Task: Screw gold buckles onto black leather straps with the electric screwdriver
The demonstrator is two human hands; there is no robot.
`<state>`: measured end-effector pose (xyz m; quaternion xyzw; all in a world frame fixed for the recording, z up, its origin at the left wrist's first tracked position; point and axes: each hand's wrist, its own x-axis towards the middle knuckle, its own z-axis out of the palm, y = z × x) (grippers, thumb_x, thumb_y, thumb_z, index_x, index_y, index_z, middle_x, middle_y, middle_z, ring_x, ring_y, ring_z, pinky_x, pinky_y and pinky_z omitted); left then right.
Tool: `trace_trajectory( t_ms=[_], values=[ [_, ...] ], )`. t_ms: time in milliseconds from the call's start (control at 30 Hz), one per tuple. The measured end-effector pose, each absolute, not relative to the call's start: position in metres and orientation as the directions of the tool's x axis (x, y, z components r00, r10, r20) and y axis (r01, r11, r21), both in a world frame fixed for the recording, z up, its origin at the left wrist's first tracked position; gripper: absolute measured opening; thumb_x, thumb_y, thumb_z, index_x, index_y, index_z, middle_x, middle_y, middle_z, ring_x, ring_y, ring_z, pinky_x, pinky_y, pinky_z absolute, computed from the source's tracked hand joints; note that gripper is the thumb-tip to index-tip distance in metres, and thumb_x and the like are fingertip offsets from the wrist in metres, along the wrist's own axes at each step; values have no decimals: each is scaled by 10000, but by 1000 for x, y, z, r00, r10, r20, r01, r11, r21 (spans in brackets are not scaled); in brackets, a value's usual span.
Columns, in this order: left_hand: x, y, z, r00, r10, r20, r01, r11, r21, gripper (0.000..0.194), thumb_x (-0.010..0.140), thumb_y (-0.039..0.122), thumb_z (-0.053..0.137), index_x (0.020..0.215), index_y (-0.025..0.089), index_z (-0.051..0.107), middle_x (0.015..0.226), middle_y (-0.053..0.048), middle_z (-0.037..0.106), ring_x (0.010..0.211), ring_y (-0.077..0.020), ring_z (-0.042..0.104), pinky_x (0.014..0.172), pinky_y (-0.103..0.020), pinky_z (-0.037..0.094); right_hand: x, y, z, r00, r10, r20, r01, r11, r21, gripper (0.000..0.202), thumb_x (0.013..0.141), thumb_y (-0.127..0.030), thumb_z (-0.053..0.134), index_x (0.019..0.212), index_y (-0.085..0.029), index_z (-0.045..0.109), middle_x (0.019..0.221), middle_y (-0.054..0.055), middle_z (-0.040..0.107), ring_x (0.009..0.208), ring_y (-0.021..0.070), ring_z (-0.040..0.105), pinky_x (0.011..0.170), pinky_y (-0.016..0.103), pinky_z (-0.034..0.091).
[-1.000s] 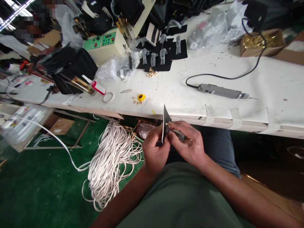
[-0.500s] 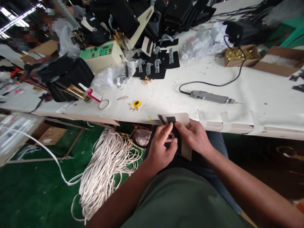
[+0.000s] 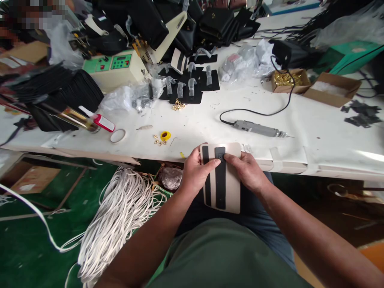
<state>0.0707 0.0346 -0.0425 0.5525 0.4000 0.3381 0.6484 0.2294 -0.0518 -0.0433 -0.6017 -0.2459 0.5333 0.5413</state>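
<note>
Between my hands is a flat beige panel with two dark strips running down its face, held at the table's front edge above my lap. My left hand grips its left side, the thumb lying across onto the wider strip and the fingers behind. My right hand pinches the upper right side, its thumb pressing near a small dark spot at the top of that same strip. What the fingers touch at the back is hidden.
On the white table lie a grey electric screwdriver, a yellow ring-shaped item, small gold fittings, a tape roll and a red-and-white bottle. Black panels lie farther back. White cord is heaped on the floor.
My left hand has moved from over the strips to the panel's left edge, and its fingers have gone behind. The panel now faces up more fully. The view has shifted slightly right.
</note>
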Motion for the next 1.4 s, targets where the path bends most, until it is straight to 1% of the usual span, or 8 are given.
trace_trajectory(
  t_ms=[67, 167, 333, 500, 733, 1000, 1267, 1400],
  values=[
    [70, 37, -42, 500, 833, -238, -21, 286, 958, 429, 721, 336, 910, 1071, 174, 722, 995, -53, 798, 878, -201, 736, 824, -305, 583, 231, -51, -46, 309, 876, -372, -255, -300, -919, 414, 839, -568, 759, 864, -156, 723, 740, 46, 721, 631, 200, 646, 606, 296, 518],
    [69, 41, -41, 499, 828, -257, 20, 285, 958, 342, 712, 342, 910, 961, 161, 760, 949, -53, 812, 846, -203, 737, 810, -301, 584, 235, -50, -48, 311, 875, -371, -201, -321, -925, 434, 844, -587, 756, 867, -156, 712, 726, 36, 705, 628, 192, 633, 593, 289, 500],
    [70, 47, -44, 505, 830, -237, 97, 219, 971, 349, 725, 366, 895, 989, 164, 788, 989, -60, 823, 875, -219, 747, 811, -299, 591, 238, -48, -48, 310, 869, -386, -154, -355, -922, 455, 850, -612, 743, 844, -160, 701, 684, 22, 674, 608, 179, 604, 583, 284, 483],
    [72, 55, -51, 513, 814, -272, 158, 222, 962, 339, 712, 326, 875, 993, 161, 782, 930, -43, 808, 828, -205, 733, 756, -284, 582, 250, -44, -43, 212, 876, -434, -62, -431, -900, 443, 847, -593, 744, 878, -152, 735, 721, 35, 702, 651, 190, 624, 602, 282, 484],
    [87, 78, -52, 544, 783, -301, 272, 175, 946, 238, 684, 264, 837, 886, 166, 756, 830, -13, 767, 746, -171, 686, 657, -241, 522, 284, -14, -38, 102, 882, -460, 198, -471, -860, 314, 799, -464, 778, 839, -153, 760, 696, 7, 697, 613, 153, 584, 555, 255, 434],
    [108, 101, -56, 520, 768, -373, 392, 174, 904, 200, 654, 235, 820, 823, 177, 730, 752, -3, 726, 681, -166, 661, 598, -242, 475, 291, 18, -37, 172, 825, -539, 264, -566, -781, 142, 732, -298, 771, 753, -166, 724, 630, 24, 694, 576, 173, 624, 540, 264, 486],
    [118, 111, -61, 506, 748, -430, 475, 175, 863, 195, 618, 207, 812, 787, 187, 717, 737, -7, 735, 668, -182, 670, 612, -265, 493, 296, 32, -35, 181, 836, -518, 527, -527, -667, 273, 821, -329, 693, 606, -201, 583, 558, -1, 561, 540, 144, 517, 493, 281, 355],
    [121, 113, -61, 518, 763, -386, 503, 93, 859, 167, 604, 207, 811, 723, 188, 695, 699, -4, 710, 638, -176, 646, 586, -260, 466, 291, 34, -36, 212, 855, -473, 617, -493, -614, 289, 842, -307, 665, 584, -211, 579, 571, 22, 595, 562, 165, 541, 526, 301, 347]
  ],
)
